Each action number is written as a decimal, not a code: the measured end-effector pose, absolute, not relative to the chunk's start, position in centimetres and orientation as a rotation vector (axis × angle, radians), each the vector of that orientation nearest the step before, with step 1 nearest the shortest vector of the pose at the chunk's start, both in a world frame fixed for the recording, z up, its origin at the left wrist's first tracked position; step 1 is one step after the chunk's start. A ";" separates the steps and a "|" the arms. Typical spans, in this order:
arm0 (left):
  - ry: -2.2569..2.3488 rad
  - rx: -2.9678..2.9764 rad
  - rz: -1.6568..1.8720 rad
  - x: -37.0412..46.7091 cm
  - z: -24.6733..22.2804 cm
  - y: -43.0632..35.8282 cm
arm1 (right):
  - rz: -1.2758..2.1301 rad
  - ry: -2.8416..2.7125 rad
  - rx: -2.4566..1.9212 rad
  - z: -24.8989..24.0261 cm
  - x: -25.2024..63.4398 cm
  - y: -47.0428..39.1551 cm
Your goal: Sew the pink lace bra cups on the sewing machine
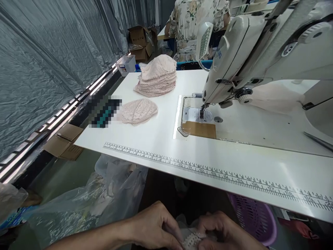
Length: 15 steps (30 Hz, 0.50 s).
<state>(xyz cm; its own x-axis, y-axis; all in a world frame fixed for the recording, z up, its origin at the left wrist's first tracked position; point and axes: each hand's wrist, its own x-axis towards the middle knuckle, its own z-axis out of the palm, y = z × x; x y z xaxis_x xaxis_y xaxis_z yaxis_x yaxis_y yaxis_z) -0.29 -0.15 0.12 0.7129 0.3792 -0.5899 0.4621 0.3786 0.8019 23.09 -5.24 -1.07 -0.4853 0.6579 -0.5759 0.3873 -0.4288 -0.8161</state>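
On the white table point(166, 130), a lace piece point(139, 111) is laid flat before a lace stack point(157, 77), probably to be kept within reach. Below the table's edge, one side of a pale cloth point(191, 240) is pinched by the left hand point(153, 226), the other by the right hand point(222, 227), apparently for steadiness.

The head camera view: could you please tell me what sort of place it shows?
Probably a garment sewing workshop: an industrial-looking sewing machine is set in a white table with a printed ruler scale, and a stack of pale pink lacy pieces lies beside it.
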 end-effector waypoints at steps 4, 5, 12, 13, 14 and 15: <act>0.861 1.226 -0.065 -0.4 0.1 -0.2 | 2.040 -1.543 -1.427 -0.7 23.1 -5.0; 0.870 1.226 -0.058 -0.4 0.2 -0.2 | 2.032 -1.548 -1.424 -0.6 23.0 -5.0; 0.941 1.282 -0.089 -0.5 0.5 -0.4 | 1.936 -1.633 -1.468 0.4 22.5 -5.0; 0.950 1.291 -0.090 -0.5 0.5 -0.5 | 1.929 -1.646 -1.457 0.6 22.5 -4.9; 0.954 1.298 -0.088 -0.6 0.6 -0.5 | 1.923 -1.649 -1.451 0.8 22.6 -4.8; 0.956 1.300 -0.085 -0.6 0.7 -0.6 | 1.922 -1.652 -1.449 1.0 22.6 -4.7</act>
